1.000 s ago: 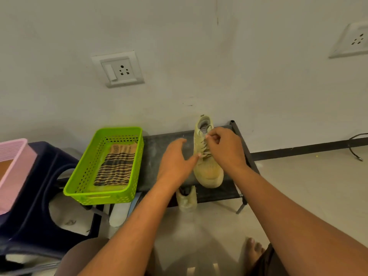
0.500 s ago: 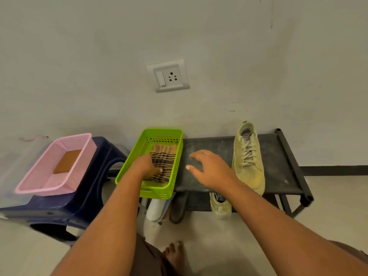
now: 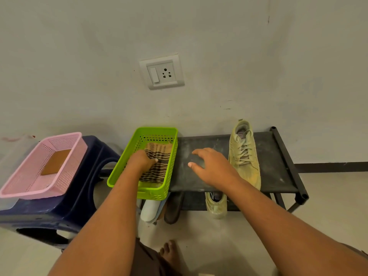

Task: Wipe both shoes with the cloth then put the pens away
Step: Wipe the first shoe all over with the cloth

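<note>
My left hand [image 3: 142, 161] grips the striped cloth [image 3: 159, 166] in the green basket [image 3: 157, 193] bc wiping comes 1st, right hand [image 3: 211, 166] slack-fingered over the rack [image 3: 278, 176], shoe [image 3: 244, 154] just beside.

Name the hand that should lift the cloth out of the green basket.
Left. The left hand is inside the green basket, on the cloth; the right hand hovers open over the rack, between basket and shoe, farther from the cloth.
</note>
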